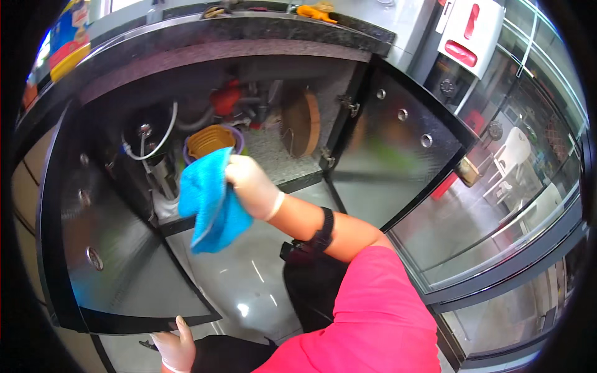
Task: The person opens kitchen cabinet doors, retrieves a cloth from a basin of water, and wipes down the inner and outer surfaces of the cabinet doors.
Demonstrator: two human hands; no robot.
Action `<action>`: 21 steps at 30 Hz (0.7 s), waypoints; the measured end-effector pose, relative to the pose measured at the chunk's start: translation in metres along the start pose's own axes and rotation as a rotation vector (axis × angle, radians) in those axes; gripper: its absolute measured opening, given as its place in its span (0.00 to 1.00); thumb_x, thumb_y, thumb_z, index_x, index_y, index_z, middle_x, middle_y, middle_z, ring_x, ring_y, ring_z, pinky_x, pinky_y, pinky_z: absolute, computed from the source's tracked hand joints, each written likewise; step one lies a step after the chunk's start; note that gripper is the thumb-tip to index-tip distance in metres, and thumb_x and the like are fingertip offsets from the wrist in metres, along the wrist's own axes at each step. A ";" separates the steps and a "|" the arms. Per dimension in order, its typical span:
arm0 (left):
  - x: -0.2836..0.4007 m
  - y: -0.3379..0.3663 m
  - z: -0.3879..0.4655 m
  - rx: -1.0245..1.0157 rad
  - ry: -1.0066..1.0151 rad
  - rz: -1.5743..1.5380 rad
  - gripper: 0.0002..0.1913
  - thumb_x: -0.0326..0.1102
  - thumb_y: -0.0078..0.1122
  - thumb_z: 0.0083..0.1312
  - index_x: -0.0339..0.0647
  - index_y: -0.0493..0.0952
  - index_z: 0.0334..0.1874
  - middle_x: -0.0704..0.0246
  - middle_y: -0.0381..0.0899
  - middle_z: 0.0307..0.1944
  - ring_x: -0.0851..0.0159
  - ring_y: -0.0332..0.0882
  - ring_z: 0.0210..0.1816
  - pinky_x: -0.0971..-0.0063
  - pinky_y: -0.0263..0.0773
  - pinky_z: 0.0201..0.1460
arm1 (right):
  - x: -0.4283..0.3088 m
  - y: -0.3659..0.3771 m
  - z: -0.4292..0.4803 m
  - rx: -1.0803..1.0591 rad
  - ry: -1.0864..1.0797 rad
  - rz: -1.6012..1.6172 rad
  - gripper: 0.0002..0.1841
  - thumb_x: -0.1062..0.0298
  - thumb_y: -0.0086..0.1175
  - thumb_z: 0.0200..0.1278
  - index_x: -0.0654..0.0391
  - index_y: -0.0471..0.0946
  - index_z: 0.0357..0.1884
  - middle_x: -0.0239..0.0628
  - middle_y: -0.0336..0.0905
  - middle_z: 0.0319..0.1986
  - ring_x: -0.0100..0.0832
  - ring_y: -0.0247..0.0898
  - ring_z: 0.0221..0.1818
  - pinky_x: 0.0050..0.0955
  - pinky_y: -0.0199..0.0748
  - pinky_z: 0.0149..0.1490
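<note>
My right hand [254, 189], in a thin white glove, grips a blue microfibre cloth [214, 200]. The cloth hangs in folds in front of the open sink cabinet. My left hand [176, 348], gloved too, holds the bottom edge of the left cabinet door [130, 275], with the thumb over the black frame and the fingers hidden beneath. Both doors stand open; the right cabinet door [396, 135] has a dark glassy panel with round metal vents. Inside the cabinet, an orange-brown plastic basket [211, 141] sits in a purple basin [239, 140], partly behind the cloth.
A round wooden board [303, 123] leans at the cabinet's right wall. A white hose [173, 123] loops at the left, near a metal cylinder [163, 175]. Above runs a dark stone countertop [261, 30] with orange gloves [317, 12]. A glass sliding door [494, 205] stands right.
</note>
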State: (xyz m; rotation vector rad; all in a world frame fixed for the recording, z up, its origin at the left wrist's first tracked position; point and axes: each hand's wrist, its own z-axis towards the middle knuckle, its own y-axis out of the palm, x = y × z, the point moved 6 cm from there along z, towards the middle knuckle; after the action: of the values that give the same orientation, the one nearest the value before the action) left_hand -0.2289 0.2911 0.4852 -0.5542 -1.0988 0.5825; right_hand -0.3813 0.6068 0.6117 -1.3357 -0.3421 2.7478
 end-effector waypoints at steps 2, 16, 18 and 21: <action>0.019 0.040 0.017 -0.049 0.062 -0.057 0.26 0.28 0.55 0.66 0.24 0.60 0.63 0.45 0.68 0.57 0.45 0.68 0.56 0.56 0.59 0.65 | -0.025 -0.068 -0.024 0.124 -0.025 -0.080 0.14 0.69 0.44 0.64 0.65 0.80 0.40 0.38 0.82 0.39 0.29 0.76 0.41 0.27 0.72 0.50; 0.181 0.224 0.184 0.502 0.203 0.175 0.49 0.25 0.56 0.60 0.25 0.30 0.75 0.44 0.30 0.77 0.44 0.30 0.79 0.57 0.27 0.79 | -0.028 -0.286 -0.239 0.834 0.271 0.037 0.21 0.62 0.41 0.68 0.70 0.76 0.49 0.47 0.82 0.43 0.38 0.79 0.43 0.36 0.77 0.52; 0.182 0.235 0.198 0.583 0.223 0.203 0.49 0.25 0.55 0.60 0.25 0.31 0.75 0.43 0.32 0.77 0.43 0.31 0.78 0.57 0.29 0.79 | -0.026 -0.296 -0.239 0.817 0.256 0.119 0.23 0.60 0.39 0.69 0.71 0.75 0.50 0.49 0.81 0.42 0.40 0.79 0.43 0.38 0.77 0.51; 0.169 0.252 0.214 0.629 0.215 0.286 0.49 0.27 0.56 0.61 0.24 0.31 0.75 0.42 0.32 0.77 0.41 0.31 0.78 0.56 0.30 0.79 | 0.006 -0.314 -0.252 0.735 0.231 0.233 0.24 0.59 0.38 0.69 0.71 0.76 0.49 0.50 0.81 0.42 0.41 0.80 0.43 0.38 0.78 0.50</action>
State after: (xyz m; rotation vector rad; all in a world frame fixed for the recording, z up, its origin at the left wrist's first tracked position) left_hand -0.4103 0.6148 0.5017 -0.2126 -0.5841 1.0429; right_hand -0.1991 0.9556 0.5273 -1.4818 0.8005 2.4180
